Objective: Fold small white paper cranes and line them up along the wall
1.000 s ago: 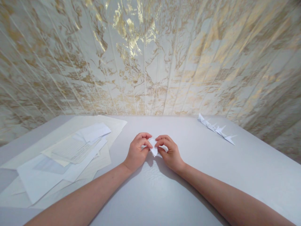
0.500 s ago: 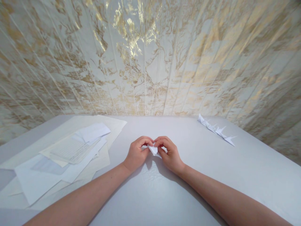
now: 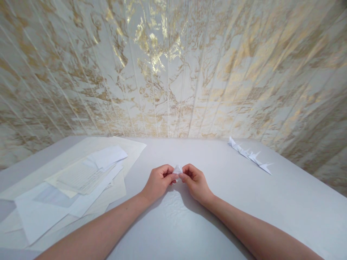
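Between my hands, just above the table, is a small folded white paper [image 3: 177,169] with its pointed top showing. My left hand [image 3: 160,179] pinches its left side, thumb in front and fingers curled behind. On the right side, my right hand [image 3: 195,181] grips the same paper between thumb and bent fingers. The two thumb tips nearly meet at the paper's lower middle. Fingers cover much of it, so its full shape is hidden.
Several small folded paper figures [image 3: 249,155] with pointed tips stand in a slanting row at the back right. A spread of loose papers [image 3: 81,177], some written on, covers the left of the white table [image 3: 217,231]. A gold-patterned wall [image 3: 173,90] rises behind.
The folded paper has turned so its point faces up. Both thumbs have shifted to its near face, with the fingers behind. The whole view has dropped slightly in the picture.
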{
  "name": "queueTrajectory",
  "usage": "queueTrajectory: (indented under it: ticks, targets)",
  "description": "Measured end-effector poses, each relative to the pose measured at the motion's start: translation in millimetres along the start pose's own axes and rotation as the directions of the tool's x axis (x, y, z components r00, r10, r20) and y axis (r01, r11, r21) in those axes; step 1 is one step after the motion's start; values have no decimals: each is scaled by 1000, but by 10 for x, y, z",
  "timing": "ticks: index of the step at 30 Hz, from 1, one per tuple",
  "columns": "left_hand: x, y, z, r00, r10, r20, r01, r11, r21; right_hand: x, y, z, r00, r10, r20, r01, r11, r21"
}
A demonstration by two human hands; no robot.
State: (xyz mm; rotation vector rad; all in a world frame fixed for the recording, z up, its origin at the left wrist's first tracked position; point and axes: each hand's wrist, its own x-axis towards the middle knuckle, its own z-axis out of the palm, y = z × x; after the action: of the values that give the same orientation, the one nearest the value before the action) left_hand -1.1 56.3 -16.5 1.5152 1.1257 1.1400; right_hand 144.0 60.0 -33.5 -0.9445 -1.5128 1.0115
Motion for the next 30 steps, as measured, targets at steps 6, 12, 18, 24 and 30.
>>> queueTrajectory:
  ticks: [6,12,18,24,30]
  targets:
    - [3,-19,17,999,-45,-26,40,988,-150,7,18,19,998,58,23,-61,989,135]
    - [3,-57,20,998,19,-66,-28,989,-143,-12,29,28,1000,-30,-1,30,994,104]
    - [-10,-23,14,999,21,-28,-25,990,-140,-14,35,15,999,-3,43,0,997,76]
    - [-13,23,-3,1000,10,15,-7,987,-159,1,-22,7,996,63,54,-72,982,174]
    - [4,-10,-3,1000,-4,-22,-1,974,-229,12,-7,9,997,76,6,-75,971,225]
